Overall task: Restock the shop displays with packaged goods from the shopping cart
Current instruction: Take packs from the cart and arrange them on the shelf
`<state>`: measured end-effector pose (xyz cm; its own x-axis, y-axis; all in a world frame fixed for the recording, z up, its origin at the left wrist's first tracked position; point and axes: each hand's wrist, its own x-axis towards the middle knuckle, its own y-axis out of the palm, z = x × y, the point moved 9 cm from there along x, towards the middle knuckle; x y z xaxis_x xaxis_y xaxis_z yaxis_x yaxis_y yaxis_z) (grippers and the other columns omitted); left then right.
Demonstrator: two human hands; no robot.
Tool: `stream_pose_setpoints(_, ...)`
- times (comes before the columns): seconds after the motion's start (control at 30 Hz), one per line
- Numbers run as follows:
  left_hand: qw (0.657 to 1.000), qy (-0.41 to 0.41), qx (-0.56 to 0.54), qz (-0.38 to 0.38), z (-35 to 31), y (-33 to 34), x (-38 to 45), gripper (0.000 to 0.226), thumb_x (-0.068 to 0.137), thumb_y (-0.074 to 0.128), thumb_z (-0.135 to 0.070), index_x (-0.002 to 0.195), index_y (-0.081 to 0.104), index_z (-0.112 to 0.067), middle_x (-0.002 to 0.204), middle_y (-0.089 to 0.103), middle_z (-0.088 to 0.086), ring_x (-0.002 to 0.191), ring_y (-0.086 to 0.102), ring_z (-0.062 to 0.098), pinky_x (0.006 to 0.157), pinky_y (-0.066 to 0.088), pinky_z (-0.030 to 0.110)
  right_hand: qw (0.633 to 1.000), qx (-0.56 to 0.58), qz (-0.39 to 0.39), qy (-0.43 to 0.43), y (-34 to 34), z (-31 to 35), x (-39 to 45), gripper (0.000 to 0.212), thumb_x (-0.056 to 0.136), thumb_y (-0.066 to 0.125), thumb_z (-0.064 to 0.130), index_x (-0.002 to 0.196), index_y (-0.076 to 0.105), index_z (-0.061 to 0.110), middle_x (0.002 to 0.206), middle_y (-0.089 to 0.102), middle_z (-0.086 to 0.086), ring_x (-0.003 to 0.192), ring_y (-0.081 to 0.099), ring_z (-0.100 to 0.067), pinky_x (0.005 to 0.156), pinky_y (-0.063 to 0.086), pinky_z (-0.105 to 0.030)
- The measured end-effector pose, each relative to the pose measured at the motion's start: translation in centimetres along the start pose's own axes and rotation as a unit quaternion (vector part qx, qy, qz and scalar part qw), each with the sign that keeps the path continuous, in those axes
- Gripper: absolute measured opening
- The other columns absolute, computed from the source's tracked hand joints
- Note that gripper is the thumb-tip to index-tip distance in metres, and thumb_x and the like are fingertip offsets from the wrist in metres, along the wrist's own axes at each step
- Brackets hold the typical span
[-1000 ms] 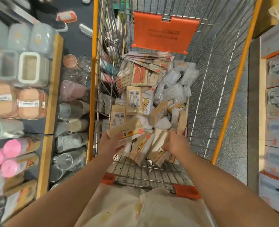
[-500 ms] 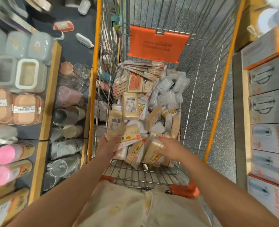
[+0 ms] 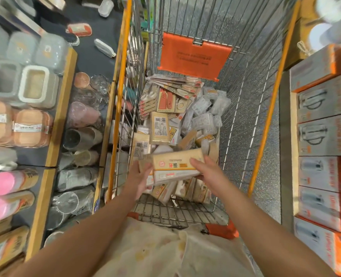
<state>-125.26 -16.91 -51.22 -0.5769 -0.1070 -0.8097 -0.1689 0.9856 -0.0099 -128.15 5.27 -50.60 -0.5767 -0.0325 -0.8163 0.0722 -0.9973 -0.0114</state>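
Note:
A wire shopping cart (image 3: 123,80) with orange rails stands in front of me, piled with beige packets (image 3: 159,127), clear plastic packs (image 3: 203,116) and carded items (image 3: 165,100). Above the pile, both hands hold a small stack of beige packets (image 3: 175,164). My left hand (image 3: 139,176) grips its left end from below. My right hand (image 3: 207,172) grips its right end, thumb on top. More beige packets (image 3: 185,190) stand on edge under the stack.
Left shelves hold lidded containers (image 3: 33,86), peach boxes (image 3: 29,128), glass cups (image 3: 79,136) and pink-capped bottles (image 3: 5,182). Grey-and-orange boxed goods (image 3: 323,136) are stacked on the right. An orange flap (image 3: 193,56) hangs at the cart's far end. Speckled floor shows through the wires.
Both hands were down in the pile, each on separate packets. They have since come together and lifted a stack of beige packets above the heap.

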Motion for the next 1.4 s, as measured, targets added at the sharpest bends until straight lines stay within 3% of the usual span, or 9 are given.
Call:
stream_pose_setpoints(0.1, 0.999, 0.013, -0.025, 0.033, -0.4, 0.3, -0.3, 0.038, 0.097, 0.058, -0.029, 0.125, 0.046, -0.007, 0.114, 0.063, 0.018, 0.082, 0.064, 0.021, 0.044, 0.049, 0.022, 1.0, -0.009, 0.026, 0.01, 2.6, -0.9, 0.5, 0.028, 0.09, 0.067, 0.033, 0.115, 0.056, 0.033, 0.117, 0.069, 0.001, 0.11, 0.064, -0.019, 0.103, 0.048, -0.047)
stream_pose_setpoints(0.23, 0.997, -0.035, -0.025, 0.062, 0.7, -0.1, -0.3, 0.024, 0.095, 0.063, -0.025, 0.116, 0.05, -0.025, 0.105, 0.065, -0.001, 0.09, 0.065, 0.016, 0.061, 0.055, 0.031, 0.994, -0.094, 0.053, -0.001, 3.7, -0.8, 0.5, 0.036, 0.093, 0.063, 0.036, 0.125, 0.05, 0.027, 0.115, 0.065, 0.009, 0.108, 0.062, -0.013, 0.102, 0.049, -0.041)
stream_pose_setpoints(0.43, 0.998, -0.013, -0.036, -0.041, 0.3, -1.4, 1.2, 0.036, 0.088, 0.072, -0.018, 0.117, 0.05, -0.015, 0.106, 0.066, 0.002, 0.095, 0.066, 0.018, 0.068, 0.054, 0.033, 0.999, -0.026, 0.012, 0.021, 1.8, -2.0, 2.3, 0.03, 0.101, 0.041, 0.05, 0.106, 0.058, 0.026, 0.111, 0.068, -0.004, 0.105, 0.065, -0.026, 0.098, 0.05, -0.052)
stream_pose_setpoints(0.57, 0.995, 0.012, -0.014, -0.096, 0.2, -2.7, 2.1, 0.028, 0.088, 0.073, -0.025, 0.098, 0.046, -0.028, 0.101, 0.061, -0.004, 0.094, 0.061, 0.017, 0.077, 0.051, 0.037, 0.99, -0.118, -0.042, 0.061, -0.9, -5.7, 3.5, 0.051, 0.099, 0.042, 0.052, 0.136, 0.051, 0.018, 0.138, 0.056, -0.004, 0.122, 0.055, -0.023, 0.107, 0.043, -0.049)
stream_pose_setpoints(0.73, 0.99, -0.03, -0.002, -0.135, 1.1, -2.8, 2.5, 0.042, 0.085, 0.074, -0.038, 0.114, 0.046, -0.027, 0.11, 0.062, -0.003, 0.099, 0.062, 0.02, 0.07, 0.054, 0.032, 0.985, -0.155, -0.039, 0.071, 0.1, -7.8, 5.8, 0.047, 0.096, 0.058, 0.043, 0.133, 0.053, 0.015, 0.12, 0.058, 0.002, 0.106, 0.056, -0.018, 0.094, 0.047, -0.037)
stream_pose_setpoints(0.87, 0.988, -0.052, 0.022, -0.142, 1.5, -3.3, 3.1, 0.054, 0.076, 0.077, -0.047, 0.118, 0.046, -0.033, 0.113, 0.065, 0.0, 0.099, 0.066, 0.022, 0.075, 0.058, 0.036, 0.98, -0.166, -0.031, 0.102, 2.3, -8.5, 8.6, 0.041, 0.084, 0.072, 0.039, 0.11, 0.067, 0.008, 0.074, 0.059, 0.002, 0.062, 0.052, -0.016, 0.057, 0.04, -0.027)
stream_pose_setpoints(1.17, 0.991, -0.036, 0.017, -0.128, 1.2, -3.4, 2.7, 0.037, 0.086, 0.073, -0.035, 0.112, 0.047, -0.03, 0.109, 0.064, -0.001, 0.095, 0.064, 0.016, 0.068, 0.052, 0.031, 0.985, -0.119, -0.056, 0.114, 1.5, -7.5, 6.5, 0.009, 0.088, 0.071, 0.013, 0.086, 0.062, 0.014, 0.082, 0.066, -0.006, 0.079, 0.065, -0.025, 0.08, 0.057, -0.044)
stream_pose_setpoints(1.27, 0.992, -0.015, -0.017, -0.124, 0.8, -2.9, 1.8, 0.037, 0.085, 0.074, -0.038, 0.112, 0.051, -0.03, 0.112, 0.065, 0.003, 0.09, 0.063, 0.017, 0.063, 0.048, 0.031, 0.992, -0.048, -0.064, 0.096, -0.6, -5.1, 3.3, 0.022, 0.09, 0.068, 0.007, 0.11, 0.062, 0.001, 0.085, 0.065, -0.008, 0.073, 0.064, -0.022, 0.066, 0.057, -0.037)
stream_pose_setpoints(1.4, 0.992, 0.038, -0.085, -0.083, -1.5, -0.2, -0.7, 0.063, 0.078, 0.075, -0.043, 0.13, 0.049, -0.02, 0.118, 0.064, 0.006, 0.093, 0.066, 0.019, 0.061, 0.049, 0.028, 0.997, 0.012, -0.057, 0.046, -4.6, -0.4, -2.0, 0.016, 0.092, 0.066, 0.007, 0.106, 0.059, 0.006, 0.096, 0.066, -0.009, 0.077, 0.065, -0.018, 0.059, 0.055, -0.025)
